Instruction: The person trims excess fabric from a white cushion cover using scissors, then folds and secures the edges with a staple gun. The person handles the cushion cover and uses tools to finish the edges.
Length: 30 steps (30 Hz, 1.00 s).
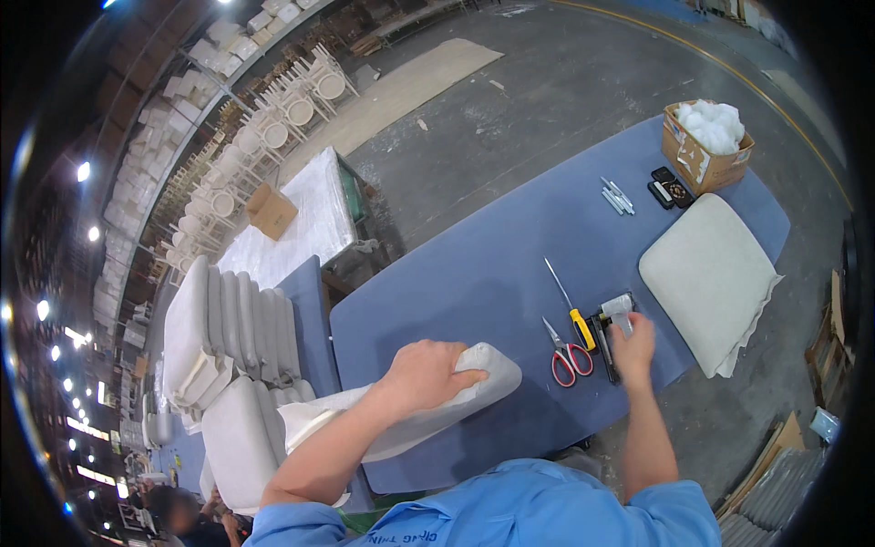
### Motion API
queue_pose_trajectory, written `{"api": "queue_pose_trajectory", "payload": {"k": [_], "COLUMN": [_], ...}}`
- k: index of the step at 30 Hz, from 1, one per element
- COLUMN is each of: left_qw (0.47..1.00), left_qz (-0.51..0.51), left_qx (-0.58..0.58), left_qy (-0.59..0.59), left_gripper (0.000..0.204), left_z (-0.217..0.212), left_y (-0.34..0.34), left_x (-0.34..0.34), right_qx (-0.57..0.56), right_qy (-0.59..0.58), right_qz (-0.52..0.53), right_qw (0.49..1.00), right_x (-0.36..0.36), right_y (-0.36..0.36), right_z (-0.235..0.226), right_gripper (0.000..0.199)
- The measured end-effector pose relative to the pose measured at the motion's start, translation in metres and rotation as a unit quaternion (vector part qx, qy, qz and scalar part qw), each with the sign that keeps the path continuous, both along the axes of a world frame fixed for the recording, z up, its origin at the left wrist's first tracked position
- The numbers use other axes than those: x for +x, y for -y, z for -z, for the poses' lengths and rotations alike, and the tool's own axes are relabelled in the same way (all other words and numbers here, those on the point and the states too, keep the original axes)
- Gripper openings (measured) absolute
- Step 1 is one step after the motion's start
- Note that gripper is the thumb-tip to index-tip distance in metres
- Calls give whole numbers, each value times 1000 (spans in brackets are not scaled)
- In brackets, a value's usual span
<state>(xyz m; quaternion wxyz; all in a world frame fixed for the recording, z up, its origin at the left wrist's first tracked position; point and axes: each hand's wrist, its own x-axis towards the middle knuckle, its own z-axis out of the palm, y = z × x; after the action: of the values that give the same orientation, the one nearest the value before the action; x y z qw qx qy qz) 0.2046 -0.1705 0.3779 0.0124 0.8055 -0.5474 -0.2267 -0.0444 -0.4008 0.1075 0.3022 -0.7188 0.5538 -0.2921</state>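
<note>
My left hand [422, 376] is closed over the upper edge of a pale grey seat cushion [447, 415], which stands tilted on its side at the near edge of the blue table [492, 283]. At the right, my right hand [634, 346] closes around what looks like a silver and black staple gun [616, 305]; my fingers partly cover it. Just left of that tool lie a yellow-handled screwdriver [581, 328] and red-handled scissors [571, 361]. Another pale cushion [700, 269] lies flat farther right, its loose fabric edge hanging out.
Stacked cushions [241, 324] rise on the left. A cardboard box [706, 159] of white stuffing stands at the table's far right, near a black case [670, 189] and several metal sticks [617, 196]. A plastic-covered table [305, 214] is beyond; a person [187, 515] is at lower left.
</note>
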Motion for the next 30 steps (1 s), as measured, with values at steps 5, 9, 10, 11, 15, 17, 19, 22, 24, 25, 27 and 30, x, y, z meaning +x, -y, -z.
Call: {"api": "queue_pose_trajectory", "payload": {"k": [5,9,10,11,15,17,19,22,24,25,27,30], "left_qw": [1000,1000,999,999,999,999,998,999,999,999,998,998], "left_qz": [0,19,30,31,33,27,35,24,43,49,52,51], "left_qx": [8,5,3,7,26,41,46,37,24,22,21,23], "left_qy": [-4,6,9,10,11,12,12,14,-2,-8,-15,-13], "left_gripper": [49,49,50,50,50,51,52,52,51,50,50,50], "left_z": [2,4,4,4,8,9,6,10,8,6,1,0], "left_y": [5,4,6,10,16,11,16,5,7,7,7,2], "left_x": [7,10,10,10,18,23,21,25,22,21,20,20], "right_qx": [193,167,164,159,96,70,135,258,243,231,228,178], "right_qy": [-200,-215,-212,-210,-81,35,140,277,341,358,377,349], "right_qz": [-49,-69,-74,-74,-20,-11,-67,-112,-146,-160,-183,-231], "right_qw": [959,960,961,962,992,997,979,919,896,890,879,890], "right_x": [-14,2,0,-6,-9,-1,-13,2,0,3,11,24], "right_y": [55,66,71,74,43,5,-24,-102,-148,-167,-194,-210], "right_z": [27,31,28,23,1,-20,-51,-153,-188,-197,-211,-217], "right_gripper": [54,62,61,60,57,57,62,67,72,75,76,78]}}
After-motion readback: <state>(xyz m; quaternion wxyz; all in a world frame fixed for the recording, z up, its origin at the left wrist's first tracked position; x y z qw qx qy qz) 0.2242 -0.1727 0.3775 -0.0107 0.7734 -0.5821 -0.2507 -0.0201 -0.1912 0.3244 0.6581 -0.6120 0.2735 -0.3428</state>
